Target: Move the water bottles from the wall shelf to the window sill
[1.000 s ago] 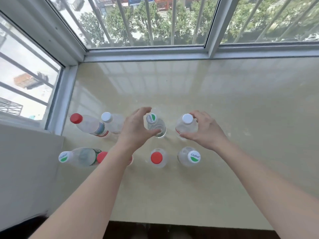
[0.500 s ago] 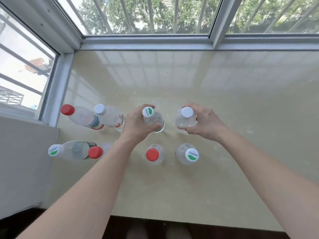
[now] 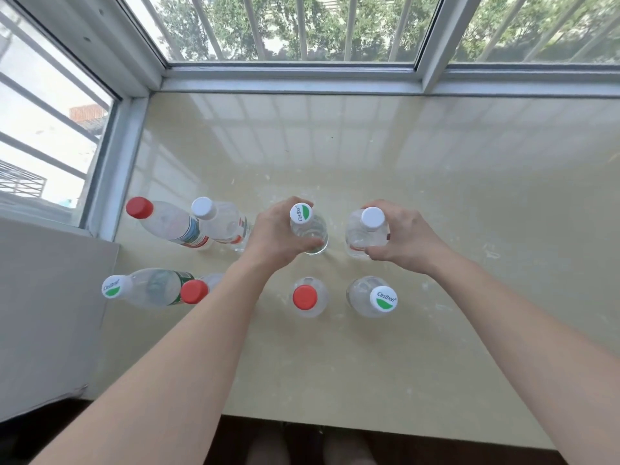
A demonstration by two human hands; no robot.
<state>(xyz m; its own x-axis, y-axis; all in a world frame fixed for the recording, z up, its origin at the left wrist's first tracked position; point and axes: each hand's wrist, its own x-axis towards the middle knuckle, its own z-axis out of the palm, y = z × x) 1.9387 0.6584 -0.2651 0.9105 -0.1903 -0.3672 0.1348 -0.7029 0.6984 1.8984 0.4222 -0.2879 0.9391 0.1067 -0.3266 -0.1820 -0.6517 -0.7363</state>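
Observation:
Several clear water bottles stand upright on the beige window sill. My left hand is wrapped around a bottle with a green-and-white cap in the back row. My right hand grips a white-capped bottle beside it. In front of these stand a red-capped bottle and a green-and-white-capped bottle. To the left stand a red-capped bottle, a white-capped bottle, a green-and-white-capped bottle and a red-capped one partly hidden by my left forearm.
Window frames with bars border the sill at the back and left. A grey wall rises at the left front. The sill's front edge drops to a dark floor. Bare sill stretches to the right and back.
The view has shifted slightly downward. Both hands have closed more firmly around their bottles, which stay standing on the sill in the same spots.

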